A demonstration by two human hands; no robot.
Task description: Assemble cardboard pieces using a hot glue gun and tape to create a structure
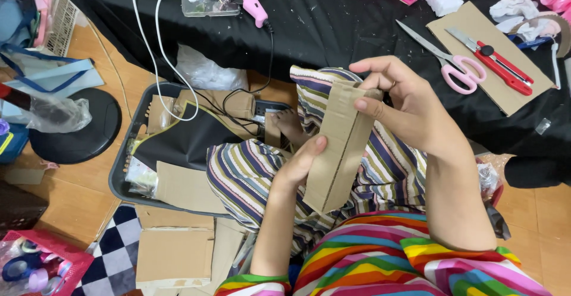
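Cardboard strip (340, 147): I count one, folded.
Left hand (297, 165): pinching its lower edge.
Right hand (398, 102): pinching its top.
Scissors (455, 64): one pair, two o'clock.

The folded strip (340, 147) is matt brown corrugated cardboard with a rough cut edge, the table (333, 22) carries a matt black cloth cover, the scissors (443, 58) have glossy metal blades and smooth pink plastic handles, and the floor (77, 201) is smooth wood.
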